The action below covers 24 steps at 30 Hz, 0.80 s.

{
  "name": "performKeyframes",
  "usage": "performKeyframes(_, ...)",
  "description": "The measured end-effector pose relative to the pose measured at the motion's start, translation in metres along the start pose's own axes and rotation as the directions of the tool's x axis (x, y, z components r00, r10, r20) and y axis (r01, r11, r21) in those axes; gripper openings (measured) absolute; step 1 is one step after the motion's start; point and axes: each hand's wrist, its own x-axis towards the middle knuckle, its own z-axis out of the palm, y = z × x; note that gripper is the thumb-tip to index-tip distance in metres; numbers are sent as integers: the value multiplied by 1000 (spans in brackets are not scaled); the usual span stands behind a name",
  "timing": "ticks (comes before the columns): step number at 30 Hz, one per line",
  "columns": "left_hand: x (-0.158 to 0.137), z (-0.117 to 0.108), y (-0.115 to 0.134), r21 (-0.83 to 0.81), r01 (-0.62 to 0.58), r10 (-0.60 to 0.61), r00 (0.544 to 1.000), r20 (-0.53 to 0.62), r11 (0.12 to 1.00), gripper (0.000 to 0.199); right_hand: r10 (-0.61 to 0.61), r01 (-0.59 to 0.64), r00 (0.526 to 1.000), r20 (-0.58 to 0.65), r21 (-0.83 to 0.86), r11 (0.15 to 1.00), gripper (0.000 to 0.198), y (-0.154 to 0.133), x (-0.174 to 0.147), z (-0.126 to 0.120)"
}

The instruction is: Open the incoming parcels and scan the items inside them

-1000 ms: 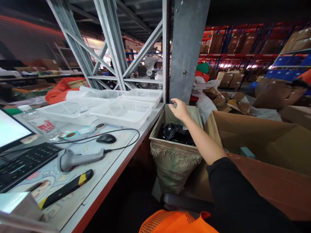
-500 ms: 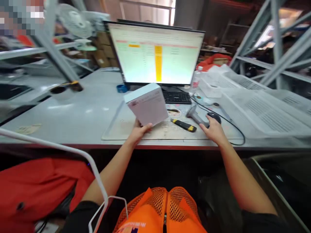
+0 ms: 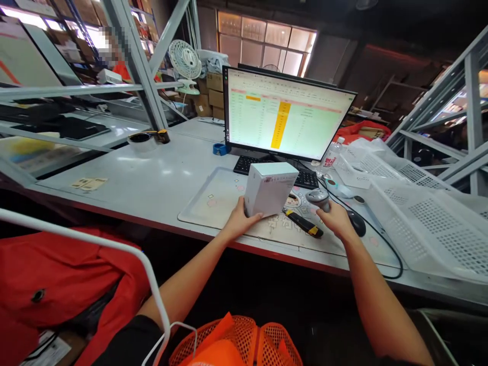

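Observation:
My left hand (image 3: 244,222) grips a small white box (image 3: 270,192) by its lower left corner, tilted above the desk mat (image 3: 213,203). Printed text runs along the upper edge of the box's near side. In my right hand (image 3: 337,219) is a grey barcode scanner (image 3: 318,198), fingers wrapped around its handle, its head pointing toward the box. Between the two hands a black and yellow utility knife (image 3: 304,222) lies on the mat. A black mouse (image 3: 357,222) sits just right of my right hand.
A monitor (image 3: 285,112) stands behind a black keyboard (image 3: 307,179). White plastic baskets (image 3: 430,218) and a bottle (image 3: 333,152) occupy the right side. Tape rolls (image 3: 143,142) and a blue tape dispenser (image 3: 220,149) are at left. A white tube (image 3: 95,238) crosses the lower left.
My right hand has lifted the scanner off the mat and turned its head toward the box. The box is more upright in my left hand. The camera view has turned left.

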Motion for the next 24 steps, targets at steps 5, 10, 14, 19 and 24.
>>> performKeyframes(5,-1,-1,1,12,2,-2,1000,10,1000,79,-457,470,881,-121,332,818,22,-21,-79,-61)
performKeyframes(10,-3,3,2,33,-17,17,1000,-1,999,73,-545,561,825,-150,339,755,11,-53,-104,-74)
performKeyframes(14,-3,-3,1,-3,-10,10,999,-33,1000,77,-441,474,880,-174,279,835,20,-47,-72,-48)
performKeyframes(19,6,-54,-7,-223,-85,33,973,-227,971,94,-215,235,962,-169,110,966,30,-2,-13,3)
performKeyframes(24,9,-107,-17,-166,-236,119,848,-517,957,100,-29,14,991,-131,-118,993,46,37,20,51)
